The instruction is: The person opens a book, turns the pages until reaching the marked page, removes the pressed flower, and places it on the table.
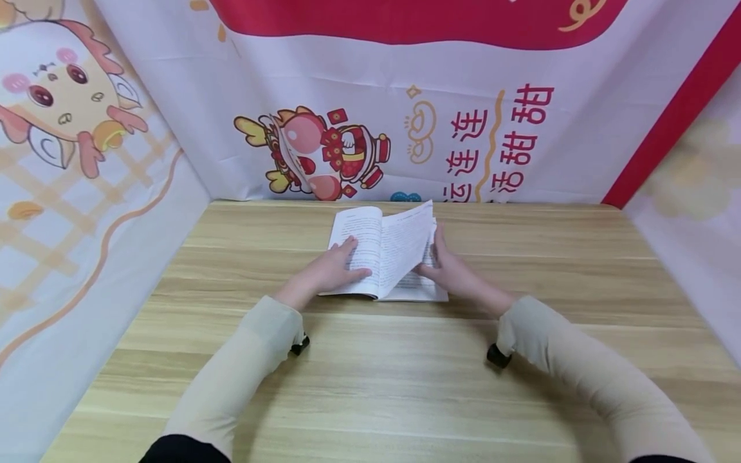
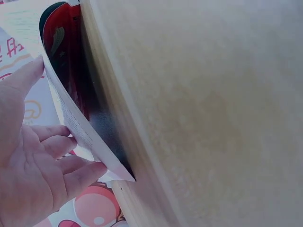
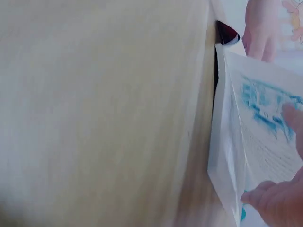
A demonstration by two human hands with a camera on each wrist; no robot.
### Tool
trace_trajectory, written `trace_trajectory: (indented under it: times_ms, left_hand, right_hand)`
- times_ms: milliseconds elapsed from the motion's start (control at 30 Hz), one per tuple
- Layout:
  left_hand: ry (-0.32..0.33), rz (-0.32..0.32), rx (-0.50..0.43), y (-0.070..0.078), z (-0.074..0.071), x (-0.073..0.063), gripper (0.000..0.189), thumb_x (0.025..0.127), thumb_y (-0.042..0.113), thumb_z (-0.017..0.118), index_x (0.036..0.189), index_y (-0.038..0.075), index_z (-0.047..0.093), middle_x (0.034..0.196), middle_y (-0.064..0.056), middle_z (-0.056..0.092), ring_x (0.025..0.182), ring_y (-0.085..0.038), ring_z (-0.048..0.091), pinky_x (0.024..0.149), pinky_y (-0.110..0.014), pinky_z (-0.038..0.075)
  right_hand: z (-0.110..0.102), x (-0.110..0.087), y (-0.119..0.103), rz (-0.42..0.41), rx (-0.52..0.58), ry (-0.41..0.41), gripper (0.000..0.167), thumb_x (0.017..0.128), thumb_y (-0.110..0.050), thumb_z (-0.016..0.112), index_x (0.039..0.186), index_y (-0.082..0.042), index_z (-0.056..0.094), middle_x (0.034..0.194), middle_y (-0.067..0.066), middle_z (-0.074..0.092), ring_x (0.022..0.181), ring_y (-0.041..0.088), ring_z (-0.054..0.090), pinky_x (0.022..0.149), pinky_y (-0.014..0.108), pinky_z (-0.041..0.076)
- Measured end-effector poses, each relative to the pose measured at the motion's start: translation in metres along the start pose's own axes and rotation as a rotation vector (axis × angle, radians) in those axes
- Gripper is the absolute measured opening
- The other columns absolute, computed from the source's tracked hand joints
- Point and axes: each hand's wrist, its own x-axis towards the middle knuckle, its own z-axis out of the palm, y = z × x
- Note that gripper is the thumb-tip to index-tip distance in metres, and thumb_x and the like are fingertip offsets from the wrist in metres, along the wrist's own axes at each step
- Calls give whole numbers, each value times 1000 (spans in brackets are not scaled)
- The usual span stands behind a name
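Observation:
An open book [image 1: 408,247] with printed pages lies near the far edge of the wooden table. Across its left page rests my left hand [image 1: 332,267], thumb and fingers spread. In the left wrist view, the fingers of that hand [image 2: 42,165] touch the curved page side, and a red and dark cover [image 2: 66,56] shows beneath. A right-hand leaf stands lifted at a slant. My right hand [image 1: 448,263] is at the book's right edge, thumb near the raised leaf. The right wrist view shows a page with a blue picture [image 3: 267,106] under the spread fingers of this hand [image 3: 284,194].
The wooden table [image 1: 370,379] stretches toward me and to both sides. Behind it hangs a printed cloth [image 1: 370,83] with cartoon figures and red characters. Another patterned cloth [image 1: 87,212] closes the left side. Black straps [image 1: 498,355] show beneath both wrists.

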Motion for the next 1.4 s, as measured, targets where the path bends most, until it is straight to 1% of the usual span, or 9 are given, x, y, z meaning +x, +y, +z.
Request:
trace_trajectory:
  times_ms: [167, 333, 467, 600, 800, 933, 1100, 1267, 1400]
  left_hand:
    - [10, -7, -52, 0, 0, -1, 88, 101, 52, 59, 164, 6, 19, 169, -15, 17, 154, -37, 15, 124, -50, 17]
    - [67, 23, -155, -3, -1, -2, 68, 111, 49, 32, 163, 5, 25, 167, -14, 24, 153, -33, 22, 124, -47, 18]
    - [110, -12, -280, -4, -4, -3, 72, 110, 55, 20, 161, 6, 31, 165, -14, 30, 153, -33, 24, 123, -49, 19]
    - [125, -15, -310, -6, -4, -2, 72, 108, 59, 32, 158, 7, 38, 158, -16, 43, 146, -34, 38, 119, -52, 29]
    - [136, 7, -299, -10, -1, 1, 63, 103, 43, 61, 154, 9, 44, 139, -15, 62, 119, -29, 62, 105, -47, 48]
    - [166, -25, -314, -10, -1, 0, 82, 101, 36, 67, 164, 11, 21, 152, -18, 50, 127, -33, 57, 109, -50, 44]
    - [183, -64, -336, -9, -1, 1, 104, 99, 35, 71, 166, 18, -6, 167, -15, 25, 145, -35, 38, 119, -52, 31]
    - [194, -68, -344, -9, -1, 3, 106, 98, 33, 71, 165, 15, -9, 171, -12, 14, 153, -31, 23, 123, -47, 22]
    - [187, -43, -270, -9, -3, 5, 91, 100, 31, 70, 167, 19, 9, 172, -10, 4, 156, -30, 11, 124, -49, 17]
  right_hand:
    - [17, 1, -9, -81, -7, -126, 90, 106, -21, 58, 162, -5, -11, 170, 13, -10, 155, 33, 8, 124, 45, 14]
    - [29, 2, -16, -109, -152, -258, 76, 110, -28, 50, 166, -14, 1, 170, 10, -5, 155, 25, 7, 124, 42, 14]
    - [35, 3, -21, -98, -232, -319, 71, 110, -32, 49, 166, -18, 8, 171, 9, -5, 155, 24, 7, 124, 43, 14]
    - [42, 3, -27, -104, -274, -331, 71, 109, -32, 51, 166, -16, 13, 170, 10, -3, 155, 26, 11, 124, 43, 17]
    - [46, 6, -30, -119, -281, -324, 70, 109, -33, 52, 166, -16, 15, 171, 8, -2, 154, 25, 12, 124, 42, 18]
    - [42, 4, -26, -111, -270, -339, 71, 109, -36, 52, 166, -18, 15, 171, 5, -2, 154, 22, 12, 124, 42, 18]
    - [30, 0, -13, -125, -329, -355, 75, 105, -37, 59, 165, -15, 19, 171, 7, 8, 155, 24, 11, 124, 44, 16]
    - [16, -4, -2, -144, -448, -386, 74, 103, -35, 65, 162, -10, 29, 170, 8, 17, 156, 27, 12, 124, 46, 15]
    - [5, -8, -1, -129, -444, -419, 72, 101, -30, 68, 160, -8, 33, 169, 8, 19, 156, 29, 13, 124, 48, 16]
